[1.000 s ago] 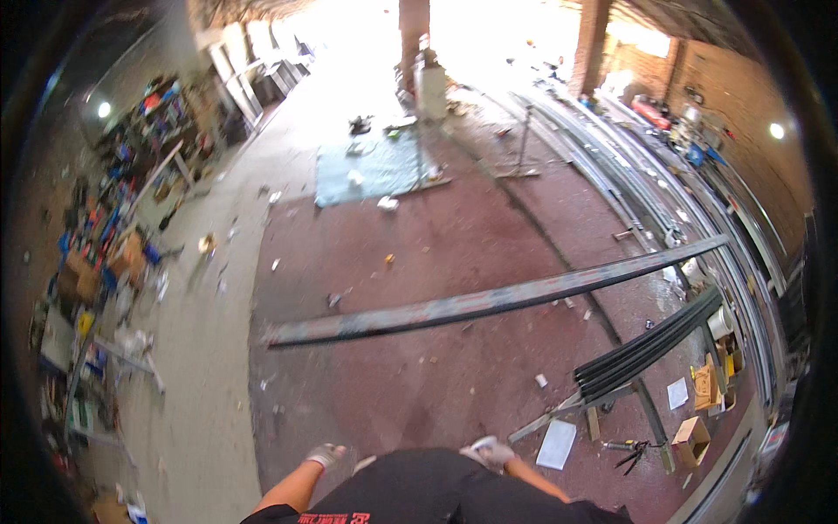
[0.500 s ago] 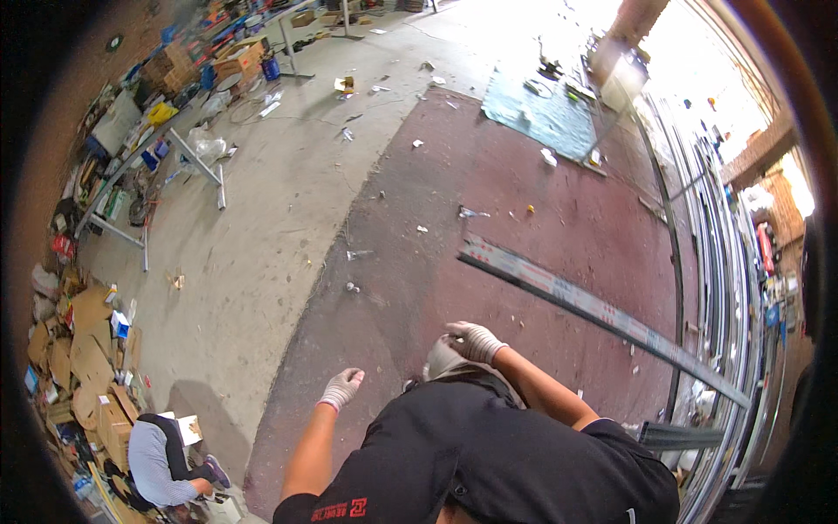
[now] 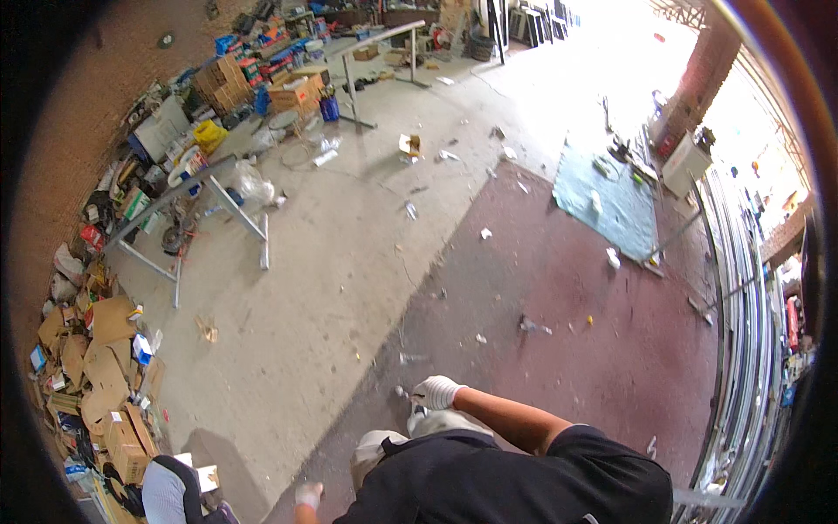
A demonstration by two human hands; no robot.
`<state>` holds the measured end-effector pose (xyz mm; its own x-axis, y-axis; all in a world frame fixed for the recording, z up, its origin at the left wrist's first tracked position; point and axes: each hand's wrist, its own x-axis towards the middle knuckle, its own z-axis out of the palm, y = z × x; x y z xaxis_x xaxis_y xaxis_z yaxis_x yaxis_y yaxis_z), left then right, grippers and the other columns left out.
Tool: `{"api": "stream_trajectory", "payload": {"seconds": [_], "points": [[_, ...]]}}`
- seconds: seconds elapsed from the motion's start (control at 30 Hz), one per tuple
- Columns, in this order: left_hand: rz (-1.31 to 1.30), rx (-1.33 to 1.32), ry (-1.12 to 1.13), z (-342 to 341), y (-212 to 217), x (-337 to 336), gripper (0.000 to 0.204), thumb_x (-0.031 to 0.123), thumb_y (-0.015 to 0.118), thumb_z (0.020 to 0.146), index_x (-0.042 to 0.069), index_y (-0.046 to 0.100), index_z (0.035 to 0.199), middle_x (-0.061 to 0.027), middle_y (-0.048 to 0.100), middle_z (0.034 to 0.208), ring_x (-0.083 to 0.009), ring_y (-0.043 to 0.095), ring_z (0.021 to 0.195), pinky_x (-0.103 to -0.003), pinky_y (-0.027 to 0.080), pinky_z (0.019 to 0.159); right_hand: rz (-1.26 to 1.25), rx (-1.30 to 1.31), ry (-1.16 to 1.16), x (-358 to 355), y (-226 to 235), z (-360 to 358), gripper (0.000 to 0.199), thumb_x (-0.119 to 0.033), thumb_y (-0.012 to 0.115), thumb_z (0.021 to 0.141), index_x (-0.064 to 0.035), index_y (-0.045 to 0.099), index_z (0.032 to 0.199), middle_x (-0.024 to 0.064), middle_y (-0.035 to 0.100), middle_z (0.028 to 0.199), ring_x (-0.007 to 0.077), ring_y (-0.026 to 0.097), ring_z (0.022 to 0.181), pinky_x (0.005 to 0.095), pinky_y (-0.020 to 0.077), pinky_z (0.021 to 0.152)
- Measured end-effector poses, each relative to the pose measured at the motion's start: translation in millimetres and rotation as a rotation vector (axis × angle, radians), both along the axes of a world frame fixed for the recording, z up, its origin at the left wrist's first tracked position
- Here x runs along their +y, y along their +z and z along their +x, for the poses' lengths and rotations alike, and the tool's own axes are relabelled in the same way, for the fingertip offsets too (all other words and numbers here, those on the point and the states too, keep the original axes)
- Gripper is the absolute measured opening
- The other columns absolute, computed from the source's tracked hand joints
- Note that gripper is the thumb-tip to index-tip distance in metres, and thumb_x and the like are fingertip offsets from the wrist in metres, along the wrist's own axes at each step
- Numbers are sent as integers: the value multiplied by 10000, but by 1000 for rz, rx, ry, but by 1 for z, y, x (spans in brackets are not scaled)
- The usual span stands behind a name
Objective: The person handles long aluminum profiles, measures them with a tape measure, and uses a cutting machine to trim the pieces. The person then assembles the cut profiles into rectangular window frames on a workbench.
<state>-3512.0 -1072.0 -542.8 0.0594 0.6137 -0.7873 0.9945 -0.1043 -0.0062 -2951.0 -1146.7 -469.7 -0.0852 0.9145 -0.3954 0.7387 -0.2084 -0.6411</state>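
My right hand (image 3: pixel 439 393), in a whitish knit glove, is held in front of my body above my light-coloured trousers (image 3: pixel 449 425). Its fingers curl downward, and whatever they may hold is hidden beneath them. Low at the bottom edge hangs my left hand (image 3: pixel 309 494), gloved too and beside my body. It is small and blurred, so its fingers do not show clearly. Under and ahead of me, a dark red mat (image 3: pixel 559 393) meets the bare concrete floor (image 3: pixel 323 262), with small scraps lying on both.
A person (image 3: pixel 170 491) bends beside heaped cardboard (image 3: pixel 109 367) at lower left. Metal trestles (image 3: pixel 236 210) stand among clutter along the left wall. Long metal profiles (image 3: pixel 742 306) line the right side. A light blue sheet (image 3: pixel 602 201) with tools lies ahead, near a brick pillar (image 3: pixel 703 70).
The view has shifted, so the floor and its surroundings sit lower and further right. My left hand has dropped back toward the bottom edge. The metal bar crossing the mat is no longer seen there.
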Motion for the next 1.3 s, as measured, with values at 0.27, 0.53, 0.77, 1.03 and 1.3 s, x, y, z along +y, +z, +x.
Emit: {"api": "stream_trajectory", "payload": {"seconds": [0.27, 0.53, 0.77, 1.03, 1.3], "points": [[-235, -32, 230, 158, -67, 107, 509, 509, 571, 918, 72, 741, 1115, -185, 697, 1191, -353, 660, 1123, -472, 500, 966, 11, 48, -252, 123, -46, 216, 369, -247, 556, 933, -114, 667, 1259, 166, 713, 1153, 355, 688, 1048, 415, 535, 911], [-293, -55, -366, 419, -103, 417, 519, 513, 539, 938, 75, 739, 1130, -191, 697, 1192, -366, 650, 1143, -470, 493, 983, -642, -416, -392, 33, -142, 389, 409, -324, 610, 921, -141, 643, 1286, 102, 722, 1076, 290, 680, 1004, 410, 490, 936], [164, -744, 80, 746, -23, 838, 292, 137, 563, 922, 45, 628, 1192, -101, 727, 939, -244, 685, 872, -372, 558, 837, -338, 405, -1521, 63, -117, 415, 371, -276, 666, 903, 14, 708, 1130, 147, 740, 953, 249, 721, 864, 410, 572, 754], [246, -696, -256, 1027, 46, 897, 199, 131, 747, 783, 54, 681, 955, -91, 718, 922, -211, 662, 840, -399, 557, 808, -659, 234, -934, 189, -246, 550, 491, -405, 629, 865, -45, 710, 1190, 156, 709, 1201, 352, 665, 1125, 422, 503, 960], [-313, -326, -845, 1187, -89, 785, 483, 430, 675, 838, 63, 721, 1149, -213, 687, 1198, -390, 643, 1134, -445, 507, 958, -238, 57, -1284, 349, -136, 959, 472, -442, 643, 900, -48, 707, 1151, 190, 733, 1056, 327, 709, 991, 423, 541, 883]]}}
